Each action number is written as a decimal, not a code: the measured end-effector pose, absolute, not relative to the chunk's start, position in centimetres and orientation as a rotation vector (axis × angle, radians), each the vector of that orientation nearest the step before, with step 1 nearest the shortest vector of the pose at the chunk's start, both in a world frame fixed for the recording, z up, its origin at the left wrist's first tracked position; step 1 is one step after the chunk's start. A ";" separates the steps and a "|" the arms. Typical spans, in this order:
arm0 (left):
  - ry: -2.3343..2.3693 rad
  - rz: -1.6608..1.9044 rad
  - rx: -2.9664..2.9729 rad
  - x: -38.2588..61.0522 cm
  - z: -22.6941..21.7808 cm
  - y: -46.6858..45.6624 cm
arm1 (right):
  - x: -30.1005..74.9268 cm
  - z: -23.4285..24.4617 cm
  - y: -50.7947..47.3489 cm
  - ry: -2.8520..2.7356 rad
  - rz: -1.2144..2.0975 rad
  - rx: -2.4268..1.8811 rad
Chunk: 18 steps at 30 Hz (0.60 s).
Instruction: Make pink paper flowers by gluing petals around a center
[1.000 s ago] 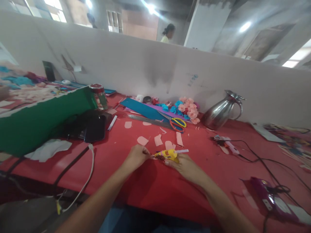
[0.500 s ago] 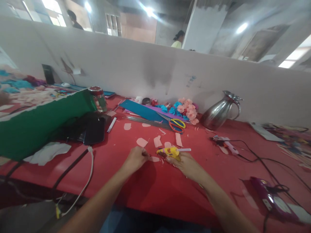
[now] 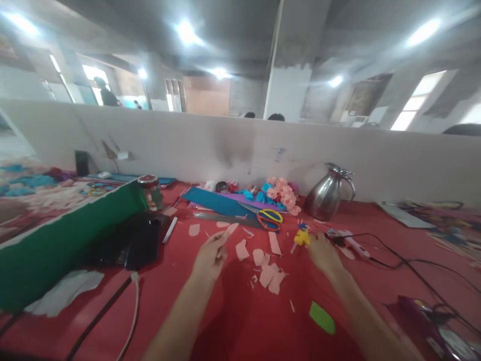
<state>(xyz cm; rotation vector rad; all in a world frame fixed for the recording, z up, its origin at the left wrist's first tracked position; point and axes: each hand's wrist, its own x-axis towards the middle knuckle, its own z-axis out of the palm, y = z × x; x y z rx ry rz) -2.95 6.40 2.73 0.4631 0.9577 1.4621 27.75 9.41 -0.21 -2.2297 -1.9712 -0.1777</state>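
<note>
In the head view, my left hand [image 3: 209,254] is closed, with a pale pink paper petal [image 3: 232,229] pinched at its fingertips. My right hand [image 3: 325,253] is out to the right, its fingers around a yellow glue gun [image 3: 301,237] held just over the red table [image 3: 240,321]. A pale glue stick sticks out of the gun toward the lower left. Between my hands lie several cut pink paper pieces [image 3: 267,275] and small scraps. Close to my right forearm rests a bright green paper piece [image 3: 322,318].
Scissors [image 3: 269,219] lie on blue sheets [image 3: 214,200] beside pink paper flowers [image 3: 282,193]. A steel jug [image 3: 326,193] stands at the back. A pink corded tool [image 3: 351,243] lies right, with a purple power strip [image 3: 424,326] nearer. A phone [image 3: 143,243] and green divider [image 3: 75,240] are left.
My right hand has moved right and away with the glue gun, which has turned. My left hand has lifted the petal slightly. The green piece has come into sight. The camera has tilted up.
</note>
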 end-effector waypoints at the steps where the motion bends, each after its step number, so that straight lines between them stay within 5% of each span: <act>1: 0.918 1.473 0.399 -2.3 2.9 7.0 | 27.4 0.0 9.5 -1.921 -0.195 -2.189; 4: 0.808 1.471 0.282 -0.2 3.5 8.5 | 24.2 1.4 8.8 -1.768 0.070 -1.849; 10: 0.632 1.359 0.460 1.8 3.4 8.6 | 15.2 2.4 6.7 -1.149 1.376 -1.035; 18: 0.860 1.174 0.637 1.5 1.1 7.0 | 15.0 0.8 6.7 -0.642 1.602 -0.744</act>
